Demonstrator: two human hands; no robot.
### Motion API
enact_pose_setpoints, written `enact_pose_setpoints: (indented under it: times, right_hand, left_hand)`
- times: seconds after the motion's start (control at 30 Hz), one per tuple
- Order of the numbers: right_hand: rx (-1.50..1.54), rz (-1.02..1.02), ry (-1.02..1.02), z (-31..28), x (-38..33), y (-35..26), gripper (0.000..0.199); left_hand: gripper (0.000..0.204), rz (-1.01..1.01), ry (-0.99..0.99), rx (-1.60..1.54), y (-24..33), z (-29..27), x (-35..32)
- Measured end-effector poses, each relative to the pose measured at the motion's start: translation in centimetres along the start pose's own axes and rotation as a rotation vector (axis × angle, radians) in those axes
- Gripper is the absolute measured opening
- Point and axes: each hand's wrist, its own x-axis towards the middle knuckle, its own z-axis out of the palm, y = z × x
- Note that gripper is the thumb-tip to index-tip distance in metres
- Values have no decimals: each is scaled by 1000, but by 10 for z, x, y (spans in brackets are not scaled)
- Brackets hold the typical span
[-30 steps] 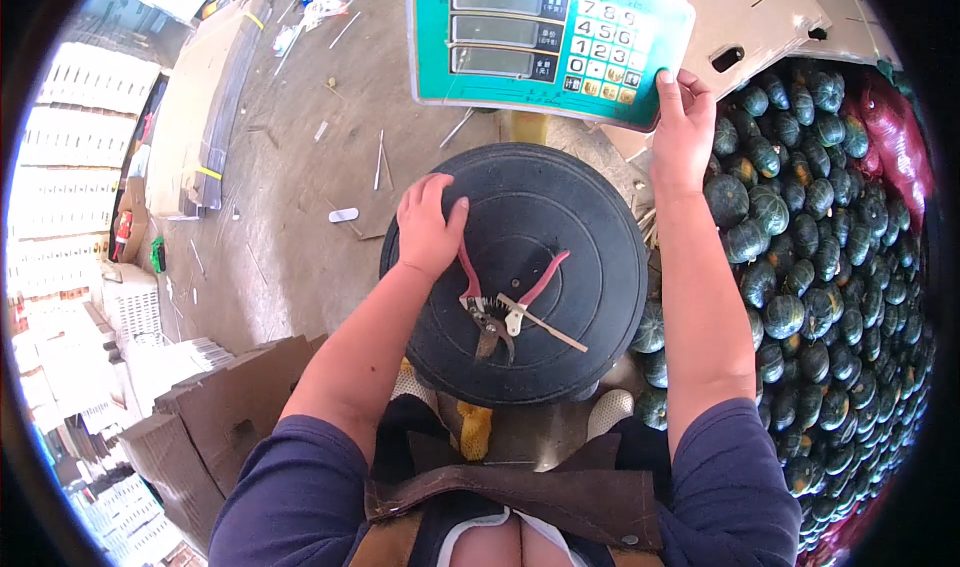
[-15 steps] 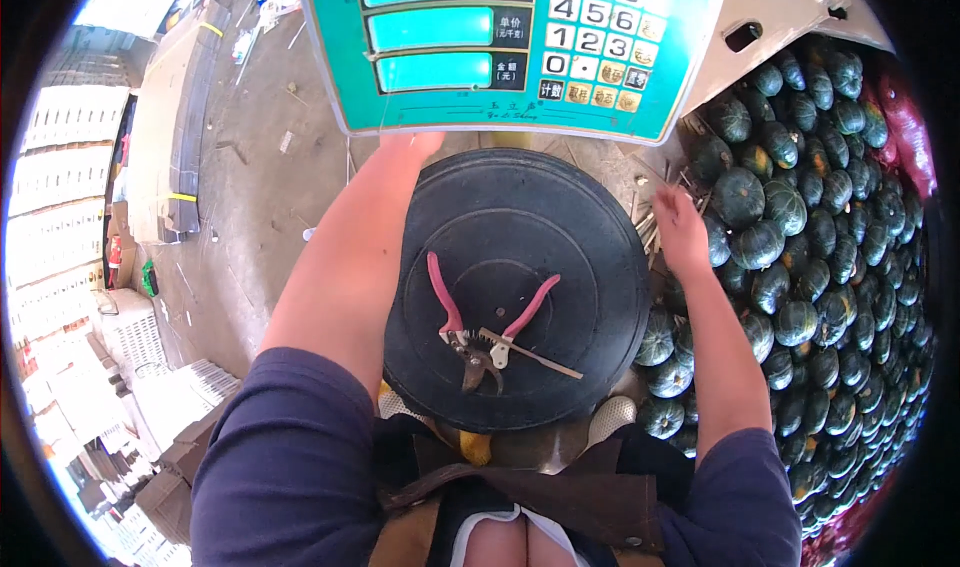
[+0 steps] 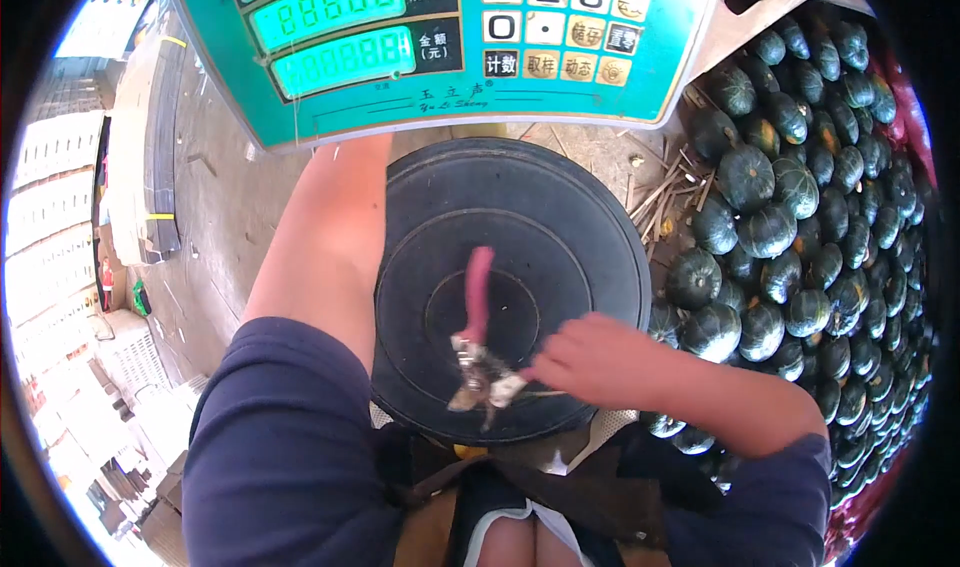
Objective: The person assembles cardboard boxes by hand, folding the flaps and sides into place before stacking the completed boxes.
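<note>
A round black platter [image 3: 560, 217] lies below me with pink-handled shears [image 3: 478, 297] on it. My right hand [image 3: 590, 359] is closed around one handle of the shears near the platter's front edge; the other pink handle points away from me. My left forearm [image 3: 330, 247] reaches forward along the platter's left side, and its hand is hidden behind a teal scale display panel [image 3: 450, 67] that fills the top of the view.
A heap of dark green squashes [image 3: 790, 237] fills the right side, close to the platter. Dry stalks [image 3: 660, 189] lie between them. White crates and flat cardboard [image 3: 60, 177] stand on the concrete floor at left.
The display panel has come much closer and covers my left hand. My right hand has dropped from the squashes' edge onto the shears and closed on a handle.
</note>
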Motion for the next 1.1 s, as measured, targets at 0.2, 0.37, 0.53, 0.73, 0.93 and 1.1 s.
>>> enact_pose_setpoints:
  times: [0.2, 0.37, 0.53, 0.73, 0.93, 1.1]
  right_hand:
    - [78, 868, 149, -49, -176, -46, 18]
    - [266, 1570, 977, 3, -288, -114, 15]
    - [641, 1318, 1700, -23, -286, -94, 15]
    - [478, 939, 1990, -56, -318, -133, 16]
    - [305, 1379, 1665, 16, -415, -206, 24]
    - [544, 1566, 1491, 113, -436, -228, 31]
  left_hand:
    - [42, -129, 0, -214, -50, -25, -28]
    - [41, -209, -14, -1341, -86, -83, -109]
    - [71, 184, -859, -1920, 39, -143, -252]
    - [68, 262, -911, -1795, 246, -206, -356]
    - [52, 396, -415, -1222, 248, -313, -465]
    - [44, 317, -147, -824, 166, -361, -537]
